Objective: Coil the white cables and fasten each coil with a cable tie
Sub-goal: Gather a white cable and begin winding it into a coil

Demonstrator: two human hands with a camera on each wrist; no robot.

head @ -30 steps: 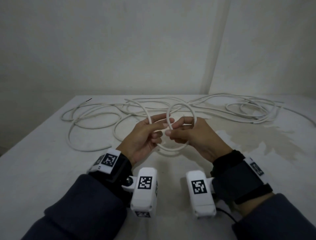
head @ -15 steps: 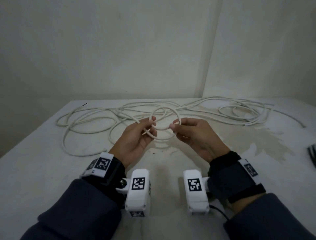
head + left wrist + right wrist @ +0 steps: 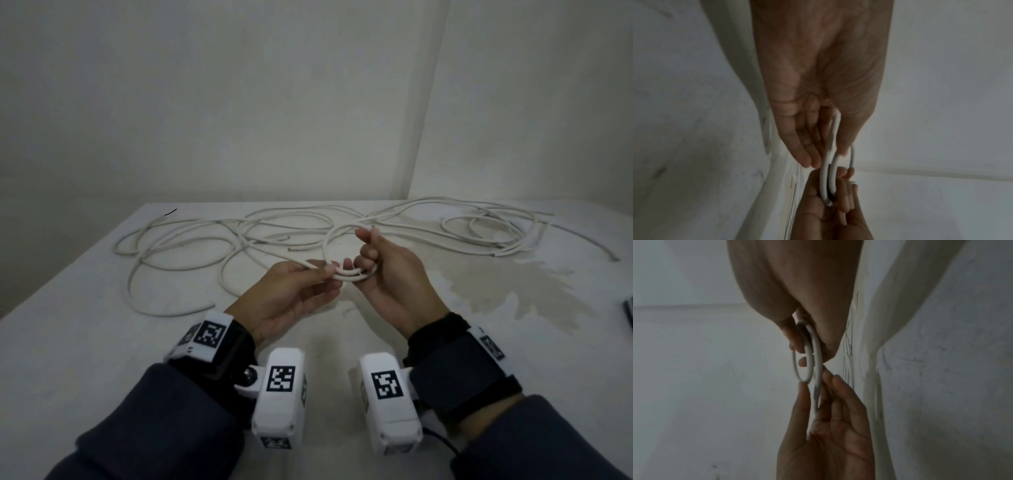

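Above the white table (image 3: 85, 342), both hands hold a small coil (image 3: 342, 267) between them.
Loose white cables (image 3: 191, 240) sprawl beyond the grip; right hand (image 3: 390, 277) curls round the coil's far side, left hand (image 3: 291, 294) pinches its near strand.

My left hand (image 3: 291, 294) and my right hand (image 3: 394, 284) meet above the near middle of the table (image 3: 68, 342), left hand to the left, right hand to the right, fingertips nearly touching. Between them hangs the small coil (image 3: 337, 263), raised off the table, its lower turns pinched by both hands, its upper arc held by my right fingers (image 3: 371, 240). Behind the hands, loose cable (image 3: 178, 246) sprawls across the table's far half, from left to right, before the wall (image 3: 239, 102).
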